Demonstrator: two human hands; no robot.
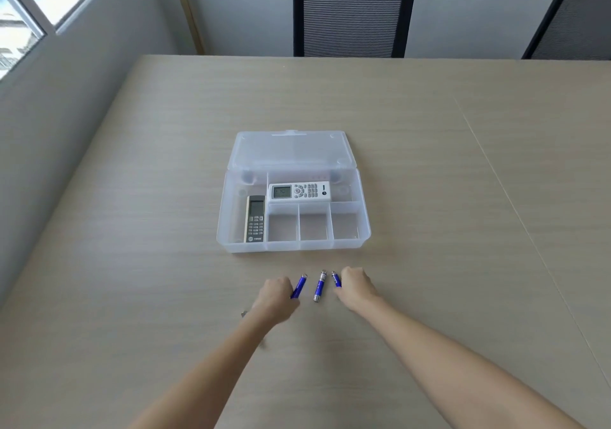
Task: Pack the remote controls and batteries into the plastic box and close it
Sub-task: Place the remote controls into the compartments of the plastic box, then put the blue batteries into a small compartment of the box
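Blue cylindrical batteries number three, lying on the pale wood-grain table (429, 164) near the box's front wall. The left hand (276, 298) is curled over the left battery (300, 285), hiding its near end; the right hand (357, 288) is curled over the right battery (336, 279), mostly hidden. Whether either is gripped cannot be told. The middle battery (320, 286) lies free between them. The clear plastic compartment box (228, 230), lid open, holds two remotes: a grey remote (255, 218) at left, a white remote (299, 191) at rear. Two black mesh chairs (353, 15) stand beyond.
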